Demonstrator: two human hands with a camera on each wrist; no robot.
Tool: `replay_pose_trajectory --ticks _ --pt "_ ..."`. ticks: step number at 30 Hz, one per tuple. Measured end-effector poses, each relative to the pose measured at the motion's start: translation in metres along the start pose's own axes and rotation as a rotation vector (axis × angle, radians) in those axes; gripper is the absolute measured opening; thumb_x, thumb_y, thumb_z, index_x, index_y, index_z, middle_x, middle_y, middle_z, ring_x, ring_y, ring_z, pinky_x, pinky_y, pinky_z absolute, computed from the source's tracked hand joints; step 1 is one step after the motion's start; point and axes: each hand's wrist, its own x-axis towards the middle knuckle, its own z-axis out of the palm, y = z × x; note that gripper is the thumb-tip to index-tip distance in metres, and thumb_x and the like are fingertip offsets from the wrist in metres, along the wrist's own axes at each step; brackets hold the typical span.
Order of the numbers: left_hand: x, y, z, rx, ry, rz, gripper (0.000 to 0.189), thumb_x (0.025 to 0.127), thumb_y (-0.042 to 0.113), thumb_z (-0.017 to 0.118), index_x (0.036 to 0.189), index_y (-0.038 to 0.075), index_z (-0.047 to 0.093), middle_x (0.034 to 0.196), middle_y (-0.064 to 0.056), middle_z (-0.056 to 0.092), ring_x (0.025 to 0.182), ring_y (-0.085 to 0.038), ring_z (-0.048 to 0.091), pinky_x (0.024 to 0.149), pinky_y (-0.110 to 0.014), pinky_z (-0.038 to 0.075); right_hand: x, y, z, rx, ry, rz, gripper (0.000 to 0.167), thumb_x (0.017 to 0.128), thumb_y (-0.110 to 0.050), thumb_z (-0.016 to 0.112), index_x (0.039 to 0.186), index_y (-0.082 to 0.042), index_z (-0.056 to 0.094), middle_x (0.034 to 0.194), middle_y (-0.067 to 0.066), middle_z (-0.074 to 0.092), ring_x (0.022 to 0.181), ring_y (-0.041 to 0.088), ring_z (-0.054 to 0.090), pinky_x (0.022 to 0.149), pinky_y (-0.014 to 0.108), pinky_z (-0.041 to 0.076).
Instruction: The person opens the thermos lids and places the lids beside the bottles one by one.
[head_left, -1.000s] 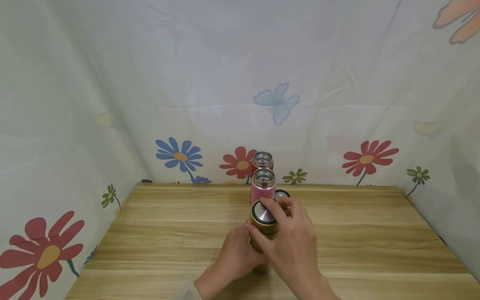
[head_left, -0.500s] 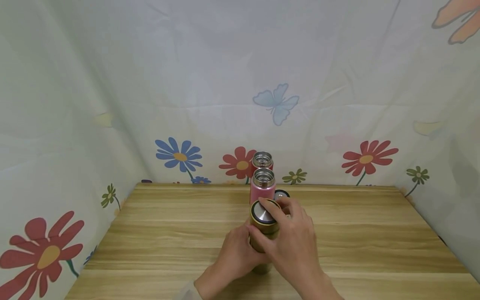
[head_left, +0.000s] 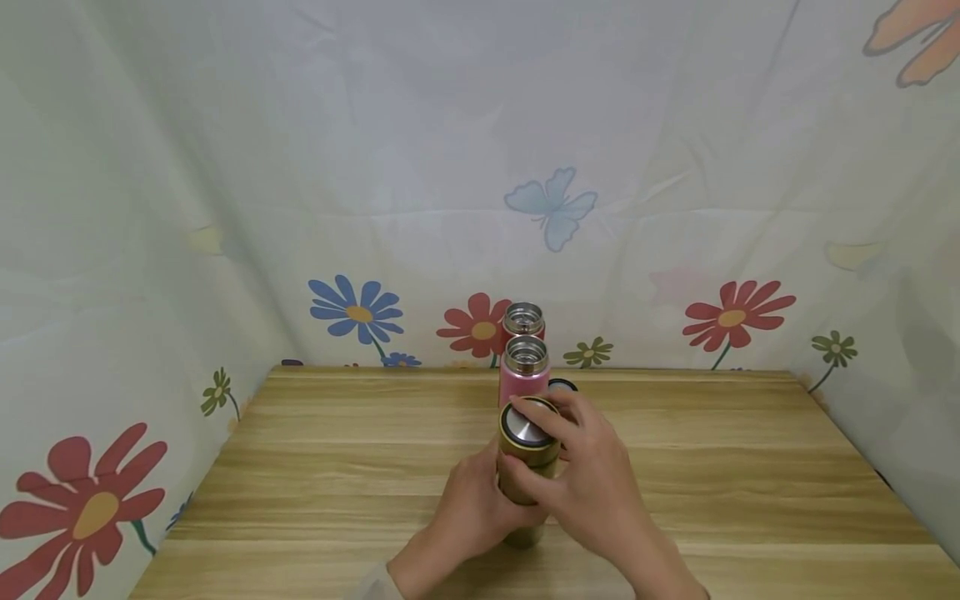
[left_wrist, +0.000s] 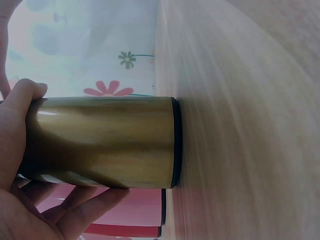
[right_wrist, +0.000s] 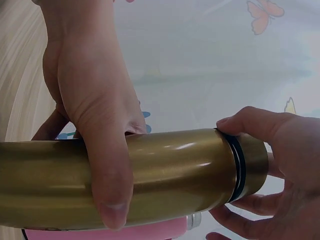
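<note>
A gold thermos (head_left: 522, 492) stands upright on the table in front of me. My left hand (head_left: 472, 508) wraps round its body, the thumb lying across it in the right wrist view. At the top, my right hand (head_left: 596, 479) grips the lid (head_left: 525, 425), which has a steel disc and a black ring, with thumb and fingers around its side. A black band shows between lid and gold body (right_wrist: 170, 170) in the right wrist view. In the left wrist view the thermos's black base (left_wrist: 176, 142) is right at the tabletop.
Directly behind stand a lidless pink thermos (head_left: 523, 385) and, farther back, a lidless red thermos (head_left: 524, 333). A black-rimmed lid (head_left: 562, 386) lies to their right, mostly hidden by my right hand. A flower-print curtain (head_left: 420, 150) closes off the wooden table (head_left: 360, 450) at back and sides.
My right hand has turned a little at the lid, its fingers shifting and its wrist swinging out to the right. The left hand and the thermos hold almost the same place.
</note>
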Motion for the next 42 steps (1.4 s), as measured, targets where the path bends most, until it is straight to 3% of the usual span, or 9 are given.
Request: replay_pose_trajectory --ticks 14,22,25,31,42 --pt "0.000 -0.001 -0.001 0.000 -0.001 0.021 0.067 0.076 0.043 0.087 0.132 0.021 0.058 0.112 0.007 0.075 0.098 -0.008 0.072 0.084 -0.030 0.059 0.002 0.005 -0.003 0.099 -0.068 0.003 0.059 0.080 -0.022 0.087 0.135 -0.029 0.068 0.135 -0.004 0.059 0.114 0.016 0.062 0.076 0.029 0.058" --pt "0.000 0.001 -0.001 0.001 -0.011 0.008 0.068 0.074 0.044 0.087 0.132 0.022 0.058 0.112 0.008 0.075 0.098 -0.007 0.071 0.085 -0.030 0.058 0.002 0.004 -0.003 0.102 -0.066 0.001 0.060 0.079 -0.021 0.088 0.136 -0.027 0.068 0.136 -0.002 0.059 0.114 0.018 0.062 0.076 0.028 0.058" --pt "0.000 0.001 -0.001 0.004 -0.005 0.006 0.069 0.073 0.044 0.088 0.131 0.022 0.058 0.112 0.008 0.075 0.097 -0.007 0.071 0.085 -0.030 0.058 0.001 0.003 -0.003 0.078 -0.060 0.021 0.063 0.078 -0.026 0.090 0.137 -0.028 0.067 0.138 -0.001 0.058 0.117 0.022 0.061 0.082 0.034 0.057" --pt "0.000 0.000 0.000 -0.004 -0.006 -0.008 0.073 0.072 0.045 0.090 0.133 0.021 0.059 0.115 0.008 0.075 0.101 -0.009 0.071 0.085 -0.030 0.057 -0.001 -0.002 0.000 -0.010 0.017 0.030 0.071 0.073 -0.040 0.094 0.137 -0.032 0.066 0.135 0.001 0.060 0.118 0.024 0.060 0.094 0.052 0.048" --pt "0.001 0.003 -0.002 -0.004 -0.057 -0.074 0.079 0.074 0.057 0.087 0.136 0.017 0.057 0.126 0.004 0.072 0.110 -0.011 0.069 0.090 -0.032 0.057 -0.004 -0.013 0.011 -0.232 0.180 0.075 0.070 0.065 -0.053 0.096 0.125 -0.027 0.073 0.118 0.007 0.061 0.094 0.019 0.057 0.070 0.033 0.049"
